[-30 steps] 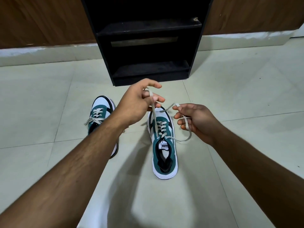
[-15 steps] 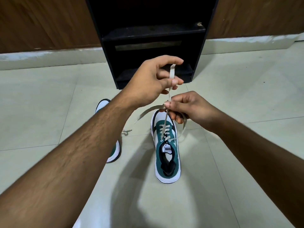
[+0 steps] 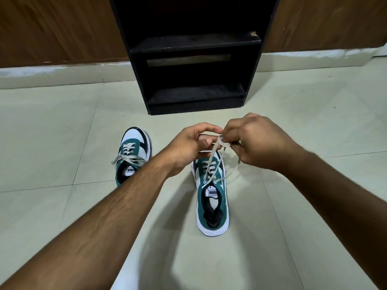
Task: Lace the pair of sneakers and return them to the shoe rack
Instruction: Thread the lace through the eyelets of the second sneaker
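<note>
Two teal, white and black sneakers stand on the tiled floor, toes toward the rack. The left sneaker has its beige lace tied in a bow. The right sneaker is laced through its eyelets, and its beige lace runs up from the top eyelets to my hands. My left hand pinches the lace just above the shoe's toe. My right hand touches it fingertip to fingertip and winds a small loop of lace there. A loose lace end hangs below my right hand.
A black shoe rack with two bare shelves stands straight ahead against a wooden wall. A white skirting strip runs along the wall's foot. Pale floor tiles spread on both sides of the shoes.
My left hand has dropped from high in front of the rack down to the shoe's toe. My right hand has closed in against it, forming a small lace loop.
</note>
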